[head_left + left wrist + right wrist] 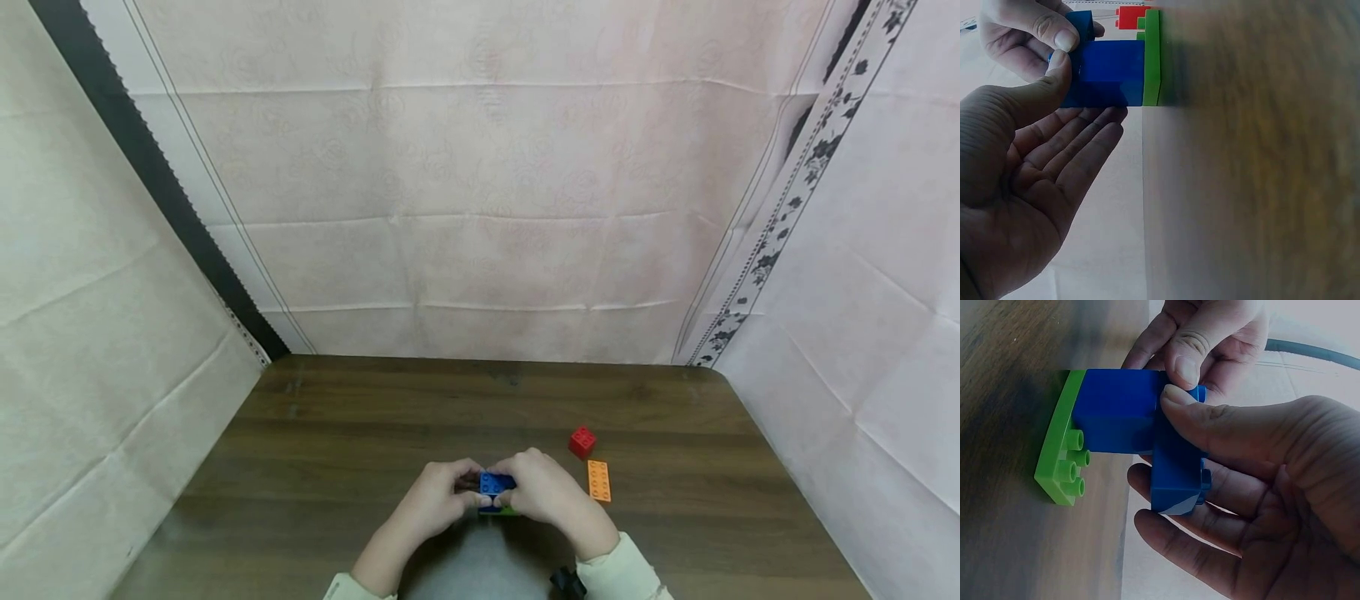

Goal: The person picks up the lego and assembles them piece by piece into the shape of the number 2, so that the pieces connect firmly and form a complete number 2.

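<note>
A green studded plate [1054, 462] lies on the wooden table, with a lower blue brick [1116, 403] on one end of it. Across the top of that sits an upper blue brick [1175, 472], which juts out past it over bare green studs. My left hand [442, 500] pinches the blue stack from the left, thumb on the near side and fingers behind. From the right, my right hand [542, 487] grips the upper blue brick between thumb and fingers. The two thumb tips meet at the bricks. The far faces are partly hidden by fingers.
A red brick [582, 441] and an orange studded plate [599, 481] lie on the table [337, 433] beyond and to the right of my right hand. Pale patterned cloth [480, 250] hangs behind the table and along both sides.
</note>
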### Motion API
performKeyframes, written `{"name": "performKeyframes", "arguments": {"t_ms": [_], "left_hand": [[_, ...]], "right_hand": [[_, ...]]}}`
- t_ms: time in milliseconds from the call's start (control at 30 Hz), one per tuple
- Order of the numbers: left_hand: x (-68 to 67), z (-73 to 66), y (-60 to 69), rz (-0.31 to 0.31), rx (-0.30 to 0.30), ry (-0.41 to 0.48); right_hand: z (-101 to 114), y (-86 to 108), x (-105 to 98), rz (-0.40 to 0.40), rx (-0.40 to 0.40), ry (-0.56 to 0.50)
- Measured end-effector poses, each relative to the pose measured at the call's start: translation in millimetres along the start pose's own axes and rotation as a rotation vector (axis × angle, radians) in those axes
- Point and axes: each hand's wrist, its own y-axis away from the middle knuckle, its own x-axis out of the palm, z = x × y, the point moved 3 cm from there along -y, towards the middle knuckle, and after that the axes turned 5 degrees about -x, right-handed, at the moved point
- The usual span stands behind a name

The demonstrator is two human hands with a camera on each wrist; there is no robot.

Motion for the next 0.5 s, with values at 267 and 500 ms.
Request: {"name": "performKeyframes", "arguments": {"t_ms": [267, 500], "left_hand": [[0.5, -0.6, -0.3, -0.004, 0.002, -0.005], [-0.9, -1.7, 0.6, 0.000, -0.004, -0.018]], "right_hand": [[-0.1, 0.0, 1.0, -0.012, -0.002, 0.019], [-0.4, -0.7, 2.3, -0.010, -0.006, 0.022]]}}
